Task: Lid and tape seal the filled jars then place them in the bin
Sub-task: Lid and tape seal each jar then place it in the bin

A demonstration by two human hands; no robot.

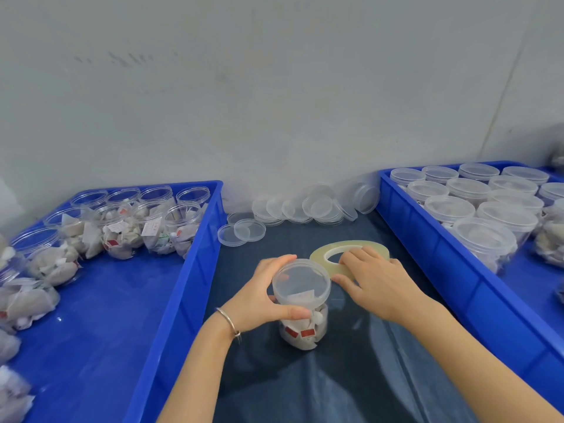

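Note:
A clear plastic jar [305, 328] filled with sachets stands on the dark table cloth in the middle, with a clear lid [300, 280] on top. My left hand [262, 297] grips the jar just under the lid, thumb in front and fingers round the back. A flat roll of pale yellowish tape [319, 253] lies just behind the jar. My right hand [377, 283] holds the roll, fingers hooked into its hole and thumb under its near edge, right beside the lid.
A blue bin [171, 303] on the left holds several open filled jars [122, 227]. A blue bin [433, 239] on the right holds several lidded jars [482, 236]. Loose clear lids [305, 207] lie along the wall behind the tape.

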